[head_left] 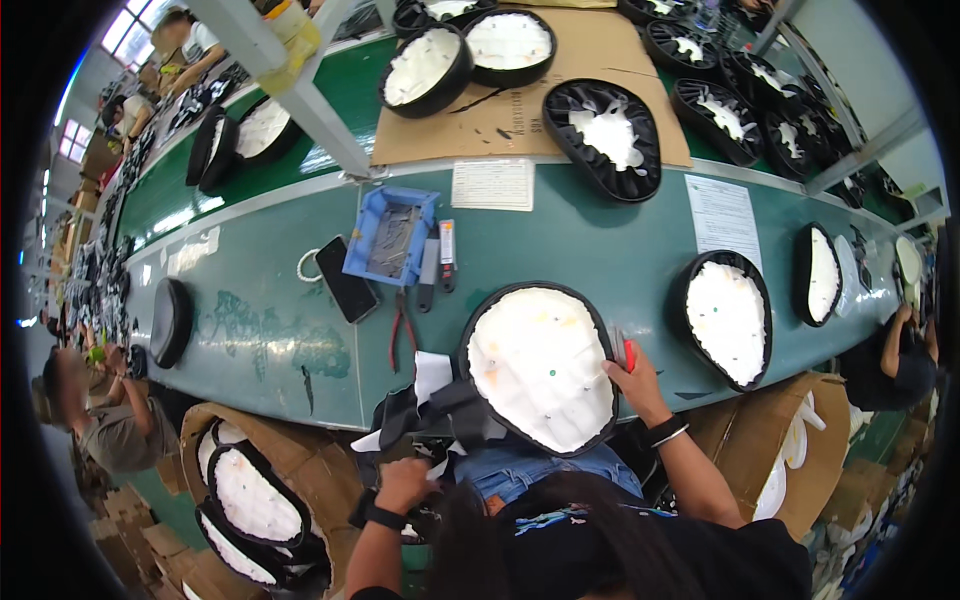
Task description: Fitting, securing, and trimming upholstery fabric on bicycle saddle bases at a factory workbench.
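In front of me, a rounded black-covered pad (pixel 545 365) with a white underside rests at the table's near edge, reaching over my lap. My right hand (pixel 637 385) is at its right edge, closed around a small red-handled tool (pixel 629 355) with a grey end; its exact kind is unclear. Lower left, my left hand (pixel 405 486) is curled beside black and white fabric scraps (pixel 425 405). What its fingers hold, if anything, is hidden. Red-handled pliers (pixel 402 330) lie left of the pad, below a blue bin (pixel 392 235) of small dark pieces.
A phone (pixel 346 280) and white bracelet (pixel 309 266) lie left of the bin. Similar pads (pixel 728 318) stand right, and others (pixel 605 140) lie on cardboard at the back. Cardboard boxes (pixel 335 470) flank me. People (pixel 120 410) sit on both sides.
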`<state>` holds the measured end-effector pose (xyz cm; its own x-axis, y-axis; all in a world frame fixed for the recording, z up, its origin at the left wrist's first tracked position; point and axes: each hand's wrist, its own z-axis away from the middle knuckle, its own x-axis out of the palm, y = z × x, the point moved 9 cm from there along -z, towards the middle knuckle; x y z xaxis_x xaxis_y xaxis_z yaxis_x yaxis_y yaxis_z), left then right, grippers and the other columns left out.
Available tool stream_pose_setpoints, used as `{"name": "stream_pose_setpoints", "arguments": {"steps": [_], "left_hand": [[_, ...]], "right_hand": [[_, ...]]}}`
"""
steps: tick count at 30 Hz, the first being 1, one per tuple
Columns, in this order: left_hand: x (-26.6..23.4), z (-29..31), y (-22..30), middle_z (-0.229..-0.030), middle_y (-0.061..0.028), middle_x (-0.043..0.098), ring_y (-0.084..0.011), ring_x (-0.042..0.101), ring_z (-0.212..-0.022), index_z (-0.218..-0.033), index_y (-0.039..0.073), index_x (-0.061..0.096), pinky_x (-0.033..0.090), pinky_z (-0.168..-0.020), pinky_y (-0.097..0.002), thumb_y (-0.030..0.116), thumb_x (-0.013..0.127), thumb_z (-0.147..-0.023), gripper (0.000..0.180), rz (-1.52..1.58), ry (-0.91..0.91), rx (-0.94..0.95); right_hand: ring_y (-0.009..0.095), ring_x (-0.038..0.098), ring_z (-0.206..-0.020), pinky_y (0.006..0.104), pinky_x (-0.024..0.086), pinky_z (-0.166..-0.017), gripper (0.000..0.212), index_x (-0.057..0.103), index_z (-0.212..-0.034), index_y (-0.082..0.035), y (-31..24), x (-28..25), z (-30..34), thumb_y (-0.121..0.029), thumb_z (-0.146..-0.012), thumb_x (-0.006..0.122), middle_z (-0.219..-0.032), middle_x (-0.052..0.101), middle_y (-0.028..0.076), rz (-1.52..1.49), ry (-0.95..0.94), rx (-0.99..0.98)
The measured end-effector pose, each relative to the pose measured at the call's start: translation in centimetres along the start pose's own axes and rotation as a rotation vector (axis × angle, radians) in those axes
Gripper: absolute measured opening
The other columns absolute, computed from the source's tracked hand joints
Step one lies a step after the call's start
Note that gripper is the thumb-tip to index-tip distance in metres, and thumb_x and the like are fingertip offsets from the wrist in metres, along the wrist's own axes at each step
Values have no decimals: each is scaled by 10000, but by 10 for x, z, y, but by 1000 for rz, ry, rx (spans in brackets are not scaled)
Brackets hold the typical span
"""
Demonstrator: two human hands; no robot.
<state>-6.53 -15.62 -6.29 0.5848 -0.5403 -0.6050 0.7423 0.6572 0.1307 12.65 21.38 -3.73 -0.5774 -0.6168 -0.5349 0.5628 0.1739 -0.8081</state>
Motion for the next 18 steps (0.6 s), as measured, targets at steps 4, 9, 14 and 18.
{"name": "stream_pose_setpoints", "arguments": {"steps": [4, 9, 14, 18], "left_hand": [[-34, -3, 70, -1218, -162, 598, -256, 567, -1142, -1315, -4, 489, 394, -1013, -358, 339, 761, -786, 686, 1630, 234, 110], [-21, -24, -12, -1160, -135, 609, -277, 581, -1080, -1224, 41, 547, 462, -949, -410, 345, 518, -943, 416, 2344, 854, -115], [-41, -7, -184, -1146, -109, 606, -254, 571, -1097, -1251, 77, 527, 516, -881, -421, 332, 505, -948, 397, 2310, 1250, -99], [-46, -45, -246, -1316, -170, 477, -280, 535, -1139, -1336, -18, 393, 515, -885, -354, 516, 458, -948, 663, 2659, 1200, -321]], "right_hand": [[203, 623, -667, 333, 486, -634, 236, 564, -1012, -35, -57, 29, -6, -161, -849, 679, -762, 638, 119, -21, -99, -110], [264, 671, -852, 344, 498, -742, 297, 568, -1105, -64, -115, 68, -48, -197, -863, 675, -895, 662, 135, -414, -255, -142], [330, 538, -1151, 382, 414, -969, 409, 550, -1245, -100, -62, -65, -180, -192, -860, 653, -1239, 569, 173, 58, 552, -333], [335, 501, -1159, 426, 389, -985, 426, 564, -1238, -148, -63, -88, -238, -191, -828, 672, -1224, 557, 148, 493, 574, -424]]}}
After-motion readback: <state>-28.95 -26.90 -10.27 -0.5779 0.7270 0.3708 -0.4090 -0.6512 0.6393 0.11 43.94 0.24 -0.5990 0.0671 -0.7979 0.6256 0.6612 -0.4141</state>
